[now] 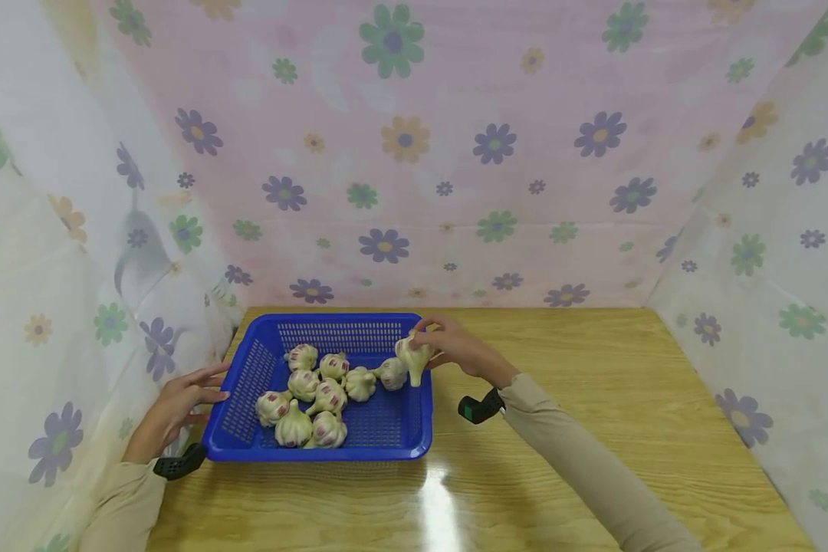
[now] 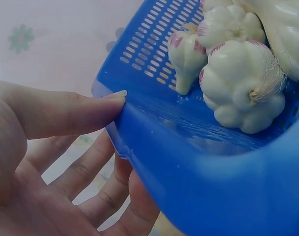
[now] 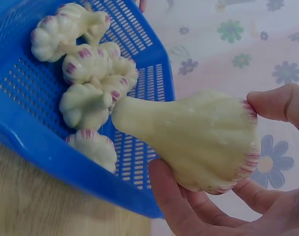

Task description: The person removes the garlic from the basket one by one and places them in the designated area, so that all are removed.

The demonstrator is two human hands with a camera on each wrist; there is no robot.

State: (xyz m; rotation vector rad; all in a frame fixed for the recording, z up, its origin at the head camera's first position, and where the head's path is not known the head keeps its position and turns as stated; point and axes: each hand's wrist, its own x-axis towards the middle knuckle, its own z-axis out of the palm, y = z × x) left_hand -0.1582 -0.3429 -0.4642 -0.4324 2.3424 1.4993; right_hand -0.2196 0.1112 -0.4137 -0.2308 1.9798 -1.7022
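A blue plastic basket (image 1: 317,454) with slotted walls stands on the table and holds several garlic bulbs (image 1: 330,397), white with purple streaks. My right hand (image 1: 458,349) pinches one garlic bulb (image 3: 203,140) between thumb and fingers over the basket's right end. Its stem points down in the head view, and purple marks ring its base in the right wrist view. At the basket's left end, my left hand (image 1: 179,406) grips the rim. The left wrist view shows the thumb (image 2: 75,113) on the rim and the other fingers against the outer wall.
The wooden table (image 1: 559,429) extends to the right of the basket. Flower-patterned cloth (image 1: 448,169) encloses the table at the back and both sides. A dark device (image 1: 481,406) is worn at the right wrist, another (image 1: 181,462) at the left.
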